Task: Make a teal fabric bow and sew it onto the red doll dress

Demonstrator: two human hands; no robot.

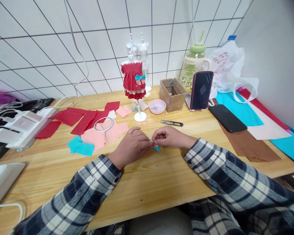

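Note:
A small blue fabric piece (156, 148) with a bit of pink on it is between my fingertips, just above the wooden table. My left hand (134, 143) pinches its left side, the fingers reaching to the right. Thumb and forefinger of my right hand (170, 137) close on it from the other side. Most of the piece is hidden by the fingers. Beyond my hands lie black thread snips (171, 123). A small white dress form (140, 116) wears a red pleated dress (133, 76) with a blue and pink bow (140, 78).
Left of my hands are pink cloth (105, 137), blue cloth (80, 146), red pieces (71, 116) and a white ring (103, 124). Behind stand a pink bowl (157, 106), cardboard box (172, 98), propped phone (201, 90) and jug (194, 65). A black phone (227, 118) rests on brown cloth (253, 147).

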